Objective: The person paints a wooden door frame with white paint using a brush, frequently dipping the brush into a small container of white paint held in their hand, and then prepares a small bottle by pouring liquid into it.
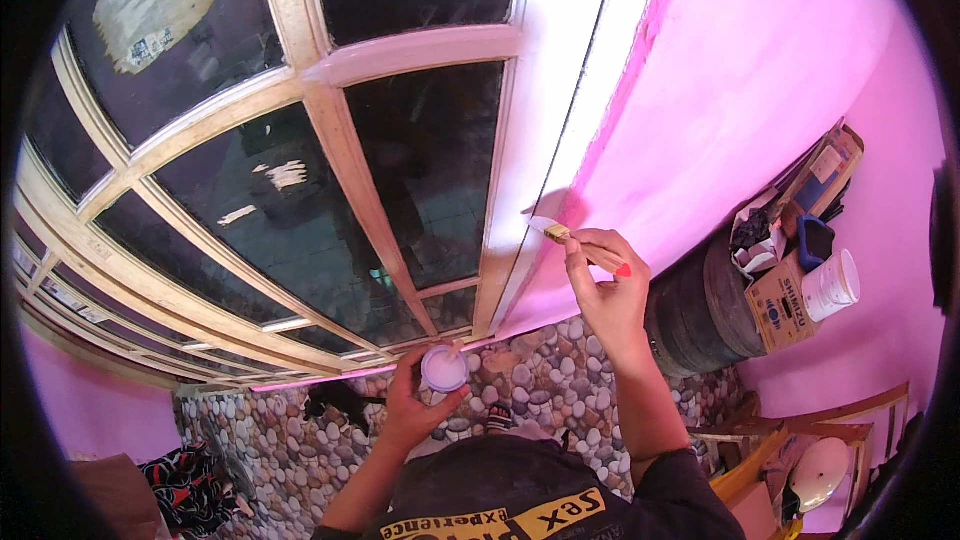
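Note:
My right hand (608, 290) is closed around the handle of a small paintbrush (553, 229). White-tipped bristles point left, at or very near the white-painted edge of the door frame (508, 180); whether they touch it I cannot tell. Down at the lower middle, my left hand (408, 402) grips a small round cup (444, 368) of whitish paint, with its open top facing up. Beside the white strip, the wooden frame around dark glass panes (420, 170) looks pale and unevenly coated. A narrow dark gap runs along the white strip.
A pink wall (740, 70) adjoins the frame on the right. Against it stands a dark drum (700, 305), with a cardboard box (780, 305) and a white bucket (831, 286) nearby. Pebble-patterned flooring (570, 390) lies below. Wooden furniture (850, 420) sits at the lower right.

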`<move>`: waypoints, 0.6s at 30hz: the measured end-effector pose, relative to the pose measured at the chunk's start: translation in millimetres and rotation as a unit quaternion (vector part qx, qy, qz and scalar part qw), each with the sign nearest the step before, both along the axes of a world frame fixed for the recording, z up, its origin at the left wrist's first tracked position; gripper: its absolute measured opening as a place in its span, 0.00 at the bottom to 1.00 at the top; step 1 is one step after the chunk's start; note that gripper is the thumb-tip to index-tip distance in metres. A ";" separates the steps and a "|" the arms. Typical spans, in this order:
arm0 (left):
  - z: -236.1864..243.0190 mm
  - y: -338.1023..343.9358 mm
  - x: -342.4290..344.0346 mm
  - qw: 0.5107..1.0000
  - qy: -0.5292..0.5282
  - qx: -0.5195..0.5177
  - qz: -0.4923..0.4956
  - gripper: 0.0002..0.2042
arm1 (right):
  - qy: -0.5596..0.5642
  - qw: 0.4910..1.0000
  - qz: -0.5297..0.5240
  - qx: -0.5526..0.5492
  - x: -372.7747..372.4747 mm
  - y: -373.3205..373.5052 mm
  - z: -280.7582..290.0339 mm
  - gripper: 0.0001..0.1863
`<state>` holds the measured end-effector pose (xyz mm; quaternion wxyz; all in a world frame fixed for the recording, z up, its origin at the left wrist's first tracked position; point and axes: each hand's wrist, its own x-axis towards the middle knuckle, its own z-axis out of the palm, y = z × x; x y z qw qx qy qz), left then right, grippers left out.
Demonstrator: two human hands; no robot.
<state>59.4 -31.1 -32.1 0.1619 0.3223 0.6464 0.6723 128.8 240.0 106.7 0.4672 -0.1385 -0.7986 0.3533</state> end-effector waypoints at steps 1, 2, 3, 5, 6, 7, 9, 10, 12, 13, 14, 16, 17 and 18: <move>0.1 0.1 1.2 1.000 0.000 -0.001 0.002 0.38 | -0.004 0.999 0.009 -0.032 -2.0 -0.5 -1.0 0.07; -0.4 1.3 2.5 1.000 0.001 -0.002 0.005 0.38 | -0.003 0.999 0.012 -0.033 -2.2 0.1 -0.5 0.07; -1.6 3.4 3.7 1.000 -0.002 0.007 0.011 0.38 | 0.007 0.999 0.013 -0.029 -1.3 1.4 1.0 0.07; -6.0 5.3 5.9 1.000 -0.009 0.015 0.016 0.38 | 0.013 0.999 0.014 -0.027 2.9 4.4 -0.3 0.07; -7.4 6.7 5.0 1.000 -0.001 0.011 0.020 0.38 | 0.033 0.996 0.034 -0.081 5.8 5.8 -1.7 0.06; -8.6 8.0 4.9 1.000 0.004 0.007 0.022 0.38 | 0.052 0.988 0.052 -0.136 9.5 5.9 -3.3 0.06; -9.1 11.2 3.6 1.000 0.005 0.005 0.022 0.38 | 0.061 0.982 0.054 -0.169 18.8 4.0 -4.3 0.06; -8.6 11.5 1.7 1.000 0.010 0.002 0.023 0.38 | 0.069 0.974 0.065 -0.204 25.3 3.9 -6.4 0.06; -4.7 16.7 -1.8 1.000 0.017 -0.003 0.010 0.38 | 0.106 0.956 0.087 -0.260 37.4 6.2 -13.1 0.06; -2.6 19.4 -3.9 1.000 0.026 -0.005 -0.002 0.38 | 0.126 0.949 0.097 -0.274 44.8 7.8 -17.8 0.06; -3.9 21.1 -6.7 1.000 0.026 0.000 -0.016 0.38 | 0.124 0.946 0.085 -0.288 52.8 7.1 -22.6 0.06; -9.1 27.5 -13.1 0.999 0.019 0.008 -0.035 0.38 | 0.127 0.943 0.059 -0.301 66.8 3.1 -31.8 0.07; -10.0 30.8 -16.2 0.999 0.013 0.019 -0.048 0.37 | 0.135 0.933 0.053 -0.328 73.8 0.3 -36.6 0.10; -10.0 33.7 -19.3 0.998 0.012 0.017 -0.065 0.37 | 0.144 0.923 0.044 -0.355 81.0 -3.2 -42.1 0.13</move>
